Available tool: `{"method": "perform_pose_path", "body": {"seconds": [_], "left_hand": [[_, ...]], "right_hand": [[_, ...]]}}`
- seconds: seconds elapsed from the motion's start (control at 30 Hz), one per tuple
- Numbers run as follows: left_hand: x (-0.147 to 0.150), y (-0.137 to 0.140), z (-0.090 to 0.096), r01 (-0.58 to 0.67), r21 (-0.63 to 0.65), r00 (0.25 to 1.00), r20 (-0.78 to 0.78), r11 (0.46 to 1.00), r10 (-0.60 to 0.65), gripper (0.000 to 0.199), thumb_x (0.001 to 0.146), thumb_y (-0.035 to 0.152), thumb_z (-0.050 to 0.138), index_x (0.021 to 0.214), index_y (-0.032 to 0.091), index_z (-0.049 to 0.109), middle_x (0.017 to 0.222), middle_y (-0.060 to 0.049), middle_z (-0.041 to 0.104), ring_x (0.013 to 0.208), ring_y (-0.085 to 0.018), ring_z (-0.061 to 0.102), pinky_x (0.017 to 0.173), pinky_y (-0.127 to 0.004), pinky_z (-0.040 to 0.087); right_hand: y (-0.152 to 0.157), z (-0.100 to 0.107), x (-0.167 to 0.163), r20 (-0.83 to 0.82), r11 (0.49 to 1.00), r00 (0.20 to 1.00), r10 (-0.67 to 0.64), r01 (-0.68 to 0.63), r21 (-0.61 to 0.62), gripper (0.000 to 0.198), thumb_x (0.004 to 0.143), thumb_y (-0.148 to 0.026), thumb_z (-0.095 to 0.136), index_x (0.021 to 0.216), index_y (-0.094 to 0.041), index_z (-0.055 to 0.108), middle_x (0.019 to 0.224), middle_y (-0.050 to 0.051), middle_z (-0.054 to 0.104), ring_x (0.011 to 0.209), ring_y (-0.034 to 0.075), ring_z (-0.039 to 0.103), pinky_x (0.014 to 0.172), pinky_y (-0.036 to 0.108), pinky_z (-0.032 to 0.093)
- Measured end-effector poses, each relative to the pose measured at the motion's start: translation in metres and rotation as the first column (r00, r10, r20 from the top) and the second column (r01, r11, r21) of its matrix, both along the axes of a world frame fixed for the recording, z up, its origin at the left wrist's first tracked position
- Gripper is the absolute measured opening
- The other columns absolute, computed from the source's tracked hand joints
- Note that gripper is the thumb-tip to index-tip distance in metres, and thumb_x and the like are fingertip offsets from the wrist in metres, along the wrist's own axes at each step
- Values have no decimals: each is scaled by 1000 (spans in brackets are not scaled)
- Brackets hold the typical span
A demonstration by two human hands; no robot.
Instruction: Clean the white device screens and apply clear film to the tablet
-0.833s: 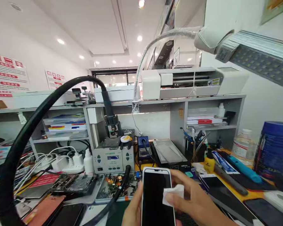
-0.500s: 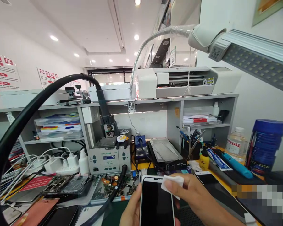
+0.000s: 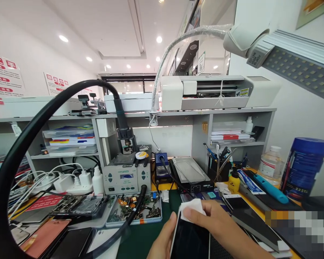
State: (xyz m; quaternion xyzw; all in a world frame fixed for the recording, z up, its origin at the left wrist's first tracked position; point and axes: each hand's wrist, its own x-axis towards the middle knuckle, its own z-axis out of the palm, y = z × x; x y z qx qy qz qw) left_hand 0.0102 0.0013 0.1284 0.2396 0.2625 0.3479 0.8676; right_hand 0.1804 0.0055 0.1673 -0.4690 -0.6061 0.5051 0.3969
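Observation:
A white-framed smartphone (image 3: 191, 239) with a dark screen is at the bottom centre, tilted to the right. My left hand (image 3: 162, 241) grips its left side, with the thumb along the edge. In my right hand (image 3: 210, 219) a folded white wipe (image 3: 193, 208) is pinched under the thumb and pressed on the top end of the phone. The right fingers behind the phone are partly hidden. Under the hands lies a dark green work mat (image 3: 135, 237).
A tray of small circuit parts (image 3: 135, 210) sits left of my hands, a black hose (image 3: 133, 216) crossing it. A hot-air station (image 3: 126, 178) stands behind. More phones (image 3: 72, 242) lie at left, a phone screen (image 3: 250, 214) at right. A lamp (image 3: 299, 61) hangs upper right.
The wipe has moved from the phone's upper right corner to the left across its top end. The phone has turned clockwise and shifted right with both hands. The view has swung slightly.

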Motion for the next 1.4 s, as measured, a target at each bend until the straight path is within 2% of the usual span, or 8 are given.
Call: {"method": "perform_pose_path", "body": {"seconds": [0.17, 0.37, 0.53, 0.83, 1.0, 1.13, 1.23, 1.4], "left_hand": [[2, -1, -4, 49, 34, 998, -42, 998, -47, 68, 92, 57, 54, 137, 6, 57, 107, -21, 74, 99, -39, 71, 95, -51, 52], [2, -4, 11, 71, 7, 997, 28, 997, -71, 71, 96, 62, 39, 135, 6, 58, 101, -21, 75, 94, -37, 73, 93, -52, 52], [-7, 4, 20, 145, 52, 981, 125, 988, -151, 96, 92, 75, 12, 125, 0, 64, 89, -23, 75, 84, -37, 74, 90, -54, 51], [-17, 8, 24, 49, 129, 998, 25, 990, -53, 93, 91, 77, 21, 85, 1, 76, 81, -22, 74, 79, -32, 72, 82, -40, 53], [-15, -1, 23, 164, 144, 987, -28, 976, -161, 103, 88, 80, 9, 95, 1, 75, 76, -19, 73, 67, -26, 71, 73, -35, 52], [-13, -2, 17, 179, 150, 984, -30, 972, -176, 105, 85, 84, 12, 94, 0, 73, 78, -21, 73, 70, -29, 71, 77, -38, 52], [-13, -4, 20, 123, 146, 992, -38, 982, -119, 95, 88, 80, 22, 97, 2, 73, 79, -20, 74, 70, -29, 72, 78, -39, 52], [-10, -10, 33, -97, 101, 995, -26, 990, 100, 78, 90, 74, 39, 93, 4, 74, 81, -17, 75, 80, -32, 73, 84, -43, 54]], "right_hand": [[-5, -3, -8, 107, 1000, 994, -16, 16, -1, 52, 84, -62, 65, 61, -16, 57, 60, -6, 30, 58, 10, 24, 53, 26, 18], [-7, 4, -8, 10, 996, 999, -47, 47, -77, 47, 83, -61, 67, 92, -15, 70, 75, 0, 60, 66, 12, 51, 59, 22, 36], [-6, -6, -9, 74, 993, 997, -27, 35, -112, 45, 87, -57, 64, 99, -14, 64, 60, -4, 58, 50, 11, 53, 46, 20, 36], [-24, -13, -22, -77, 955, 976, 202, -213, -206, 41, 65, -26, 84, 100, -17, 66, 83, -2, 68, 67, 10, 58, 55, 17, 41], [-13, -3, -15, 23, 997, 999, -48, 49, -58, 36, 85, -50, 69, 93, -15, 66, 60, -4, 58, 53, 11, 53, 49, 20, 37], [-8, 0, -8, 33, 988, 989, -146, 148, -39, 46, 90, -61, 59, 97, -16, 66, 70, -1, 62, 59, 11, 55, 51, 21, 41], [-10, -6, -7, 16, 993, 1000, 15, -13, -114, 40, 87, -52, 67, 100, -15, 64, 71, -1, 62, 59, 12, 57, 51, 21, 41], [-20, -18, -15, -122, 937, 952, 280, -298, -179, 41, 63, -27, 90, 94, -15, 66, 83, -1, 67, 70, 11, 57, 61, 19, 45]]}}
